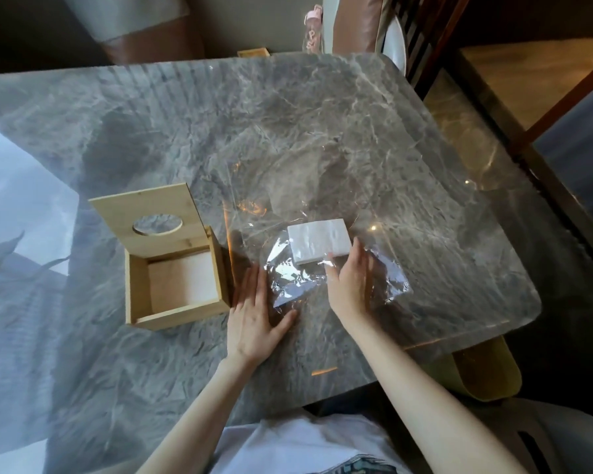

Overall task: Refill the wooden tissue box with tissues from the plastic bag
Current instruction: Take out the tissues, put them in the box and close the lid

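White shirt point(305, 443) at bottom edge, nearest the lens; both bare forearms reaching forward from it over the desk point(322, 124).

Fingers of left hand point(254, 313): extended, lightly spread, flat on the desk, thumb out to the right touching the near edge of the plastic bag point(332, 271). Pinching nothing. Sits between the wooden tissue box point(177, 265) and the bag.

Fingers of right hand point(351, 275): extended, close together, laid on top of the bag, tips touching the near edge of the tissues point(319, 241). Thumb tip appears pressed on the plastic film. No closed grasp seen; whether any film is pinched under the palm, cannot tell.

Tissues: white stack, at the far end of the clear bag; whether fully inside the film, cannot tell. Bag lying crumpled on the desk, right of the box, not touching it.

Box: lid point(151, 220) hinged open and tilted back, oval slot visible, interior looks empty.

Step in hand, by judgement: getting the stack out of the bag, nothing transferred yet. Next move likely needs left hand pinning the bag, right hand gripping the stack and sliding it free, then carrying left and lowering into the box. Slippery film may drag along with the stack.

Pose: both wrists low, palms down, forearms converging toward the bag.
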